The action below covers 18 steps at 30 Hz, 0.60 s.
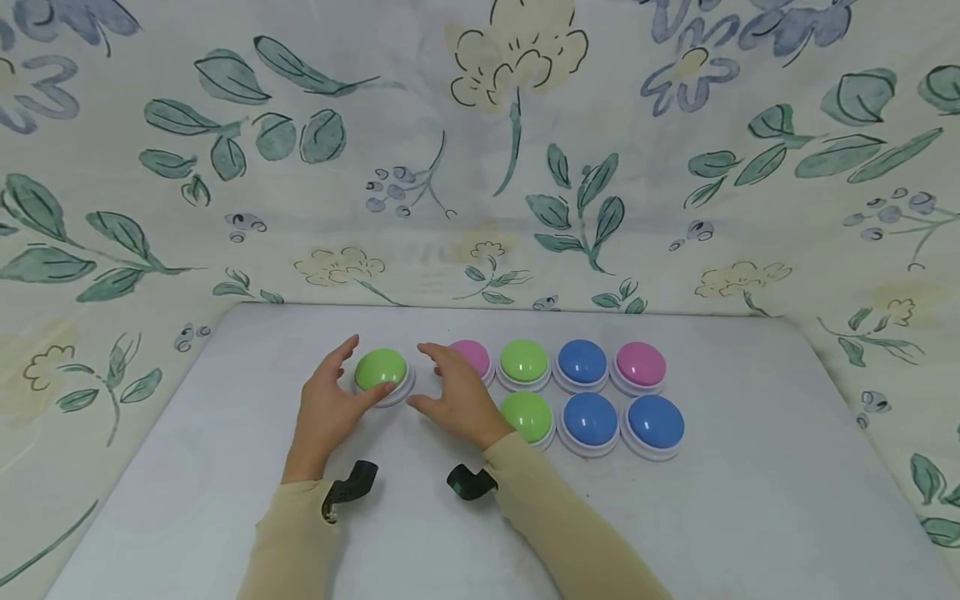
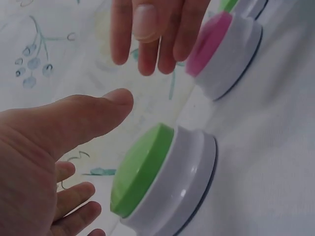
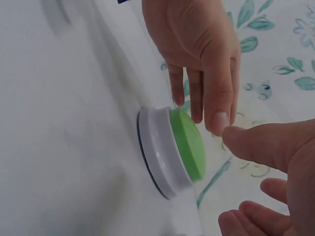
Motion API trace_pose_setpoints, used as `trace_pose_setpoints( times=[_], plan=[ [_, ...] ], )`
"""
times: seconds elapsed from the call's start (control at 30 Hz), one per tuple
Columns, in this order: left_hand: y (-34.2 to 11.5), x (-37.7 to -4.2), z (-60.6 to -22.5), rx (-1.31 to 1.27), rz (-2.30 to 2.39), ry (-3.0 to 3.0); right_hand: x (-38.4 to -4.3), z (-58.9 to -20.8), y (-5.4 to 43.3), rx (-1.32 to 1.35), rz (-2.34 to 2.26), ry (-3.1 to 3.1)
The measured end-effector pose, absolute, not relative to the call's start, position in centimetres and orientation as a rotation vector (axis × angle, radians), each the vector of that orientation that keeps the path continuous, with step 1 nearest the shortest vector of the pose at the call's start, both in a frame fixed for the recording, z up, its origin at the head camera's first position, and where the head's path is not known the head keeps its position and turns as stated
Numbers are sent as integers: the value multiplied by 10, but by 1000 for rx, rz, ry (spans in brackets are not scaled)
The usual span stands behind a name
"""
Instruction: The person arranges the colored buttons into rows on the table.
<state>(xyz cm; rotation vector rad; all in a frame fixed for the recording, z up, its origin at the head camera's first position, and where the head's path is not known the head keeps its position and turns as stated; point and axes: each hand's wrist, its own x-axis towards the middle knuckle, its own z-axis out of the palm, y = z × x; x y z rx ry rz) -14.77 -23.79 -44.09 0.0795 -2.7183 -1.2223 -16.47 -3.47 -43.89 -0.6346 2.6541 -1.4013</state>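
Note:
A round green push button (image 1: pixel 381 369) on a white base sits at the left end of the group on the table. My left hand (image 1: pixel 327 408) is at its left side, thumb and fingers spread apart; in the left wrist view the thumb (image 2: pixel 83 115) stands above the green dome, apart from it. My right hand (image 1: pixel 461 396) is just right of the same button, thumb and fingers also spread, holding nothing. Behind the right hand a pink push button (image 1: pixel 472 358) is partly hidden. The right forearm overlaps the edge of another green button (image 1: pixel 527 416).
Right of the hands, a back row continues with a green button (image 1: pixel 524 360), a blue button (image 1: pixel 582 361) and a pink button (image 1: pixel 641 363). Two blue buttons (image 1: pixel 656 421) stand in front of them. A flower-patterned cloth (image 1: pixel 420 242) borders the white table (image 1: pixel 765 500).

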Motion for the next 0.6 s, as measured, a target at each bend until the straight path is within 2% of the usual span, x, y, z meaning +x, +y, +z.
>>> trace_pose_setpoints(
  times=[0.6],
  plan=[
    [-254, -158, -456, 70, -1207, -2857, -181, -448, -70, -732, -1142, 2682]
  ],
)
